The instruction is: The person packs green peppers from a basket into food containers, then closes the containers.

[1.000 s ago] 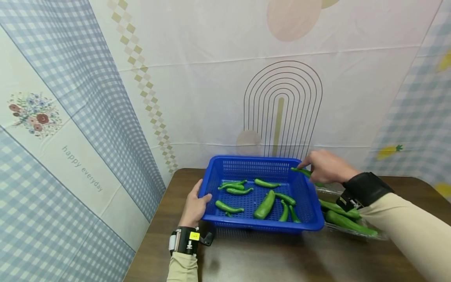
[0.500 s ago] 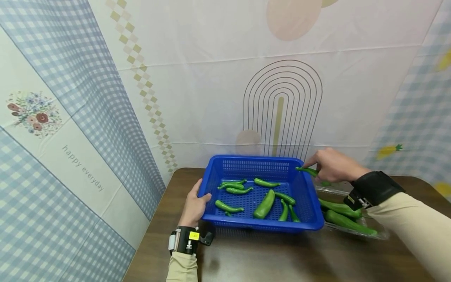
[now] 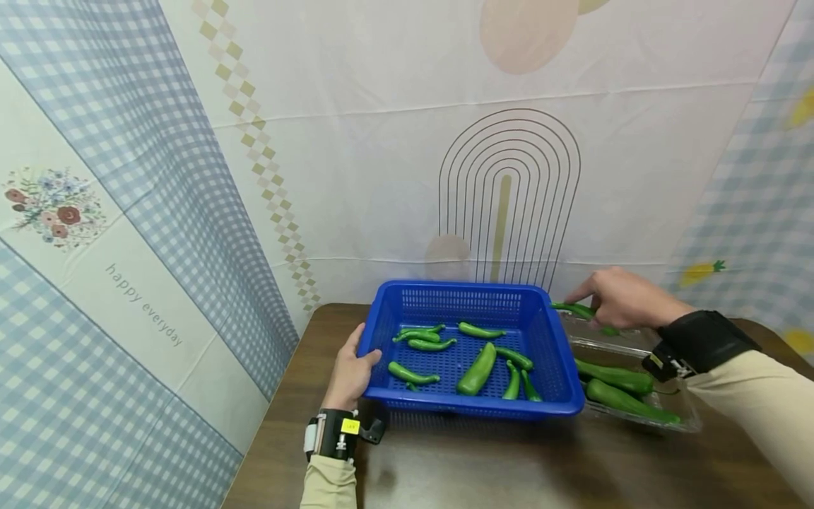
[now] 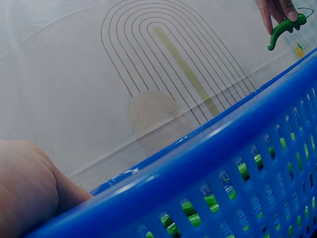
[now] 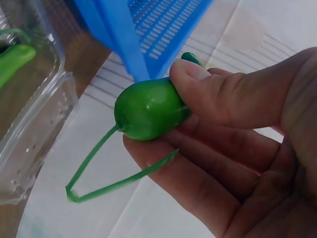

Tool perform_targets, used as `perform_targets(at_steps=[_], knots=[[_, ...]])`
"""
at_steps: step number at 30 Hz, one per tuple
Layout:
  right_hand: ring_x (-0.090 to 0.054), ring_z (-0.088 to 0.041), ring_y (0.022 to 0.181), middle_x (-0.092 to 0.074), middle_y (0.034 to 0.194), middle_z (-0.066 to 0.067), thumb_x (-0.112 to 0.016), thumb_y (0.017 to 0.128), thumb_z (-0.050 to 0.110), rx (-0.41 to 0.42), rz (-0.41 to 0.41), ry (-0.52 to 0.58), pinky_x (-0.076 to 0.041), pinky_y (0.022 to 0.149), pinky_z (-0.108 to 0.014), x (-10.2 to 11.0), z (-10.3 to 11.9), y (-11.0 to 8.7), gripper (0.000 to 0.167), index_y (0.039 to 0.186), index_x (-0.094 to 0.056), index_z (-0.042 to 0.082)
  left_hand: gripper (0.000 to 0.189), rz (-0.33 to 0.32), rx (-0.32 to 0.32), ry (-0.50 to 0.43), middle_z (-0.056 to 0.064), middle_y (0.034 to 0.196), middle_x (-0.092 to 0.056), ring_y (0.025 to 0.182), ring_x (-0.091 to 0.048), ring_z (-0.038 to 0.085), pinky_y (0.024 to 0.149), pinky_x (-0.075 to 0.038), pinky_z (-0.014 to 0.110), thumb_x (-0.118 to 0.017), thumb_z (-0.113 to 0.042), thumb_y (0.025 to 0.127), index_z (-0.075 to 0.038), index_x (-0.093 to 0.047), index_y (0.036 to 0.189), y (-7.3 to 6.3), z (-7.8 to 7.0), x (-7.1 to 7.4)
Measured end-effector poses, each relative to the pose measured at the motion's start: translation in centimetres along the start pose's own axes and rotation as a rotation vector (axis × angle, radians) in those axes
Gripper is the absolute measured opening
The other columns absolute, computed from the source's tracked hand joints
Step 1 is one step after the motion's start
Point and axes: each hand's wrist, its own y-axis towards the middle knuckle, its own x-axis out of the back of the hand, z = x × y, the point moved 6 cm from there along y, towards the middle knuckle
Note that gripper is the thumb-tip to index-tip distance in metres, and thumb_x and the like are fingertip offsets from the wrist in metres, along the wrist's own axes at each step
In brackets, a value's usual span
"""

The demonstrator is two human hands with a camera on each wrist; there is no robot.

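We've got the right hand (image 3: 626,300) just outside the basket (image 3: 470,405), off its far right corner, pinching a green pepper (image 5: 148,106) between thumb and fingers. Pepper sits at the fingertips, ahead of the palm: thick stem end by the thumb, thin tip pointing from the hand toward the basket's rim, bent green stem sticking out past the fingers. Left wrist view shows us a gap between pepper and rim; height over the table (image 3: 458,459) we can't tell. Left hand (image 3: 346,375) grips the basket's left side, thumb over the rim. Inside the basket we see one large pepper (image 3: 477,371), toward the front, small peppers (image 3: 480,331) scattered around it. Right of the basket, just beside it, a clear tray (image 3: 689,425) holds two large peppers (image 3: 626,401).
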Motion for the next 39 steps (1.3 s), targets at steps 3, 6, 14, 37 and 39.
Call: perform_targets(at_steps=[3,6,14,37,39], knots=[[-0.067,-0.013,0.068,-0.079,0.104,-0.018,-0.066,0.077,-0.014,-0.011,0.013,-0.005,-0.044,0.052,-0.029,0.1,-0.8,-0.4,0.052,0.126,-0.074,0.002,0.068,-0.001,0.002,-0.007,0.027,0.166,-0.035,0.151,-0.038,0.047,0.123,-0.031,0.065,-0.052,-0.005,0.104,-0.009,-0.025,0.166,0.0,0.0,0.0],[-0.067,-0.012,0.067,-0.08,0.102,-0.016,-0.063,0.076,-0.017,-0.005,0.015,-0.019,-0.046,0.053,-0.028,0.2,-1.4,-0.8,0.054,0.125,-0.075,0.002,0.068,0.0,-0.001,-0.008,0.027,0.166,-0.034,0.151,-0.038,0.048,0.122,-0.031,0.065,-0.052,-0.005,0.104,-0.009,-0.026,0.166,0.0,0.0,0.0],[-0.076,-0.022,0.085,-0.08,0.106,-0.017,-0.061,0.073,-0.019,0.0,0.017,-0.03,-0.049,0.059,-0.028,0.1,-3.0,-1.6,0.055,0.12,-0.077,0.003,0.067,-0.003,-0.001,0.002,0.027,0.166,-0.035,0.151,-0.038,0.047,0.122,-0.032,0.065,-0.052,-0.005,0.104,-0.009,-0.026,0.166,0.1,0.2,0.0],[-0.019,-0.004,0.051,-0.048,0.061,0.009,-0.055,0.071,-0.02,-0.022,-0.013,0.001,-0.022,0.048,-0.02,-1.9,-5.7,-3.0,0.059,0.119,-0.078,0.003,0.067,-0.002,0.007,0.007,0.026,0.166,-0.035,0.151,-0.038,0.047,0.122,-0.032,0.065,-0.052,-0.006,0.104,-0.01,-0.027,0.166,0.0,0.0,0.0],[-0.018,-0.004,0.051,-0.036,0.058,0.011,-0.054,0.07,-0.02,-0.024,-0.015,0.0,-0.021,0.048,-0.02,-2.2,-5.9,-3.1,0.059,0.119,-0.078,0.004,0.067,-0.004,0.003,0.004,0.026,0.166,-0.035,0.151,-0.039,0.047,0.122,-0.033,0.065,-0.053,-0.006,0.104,-0.01,-0.027,0.166,0.0,-0.1,0.0]])
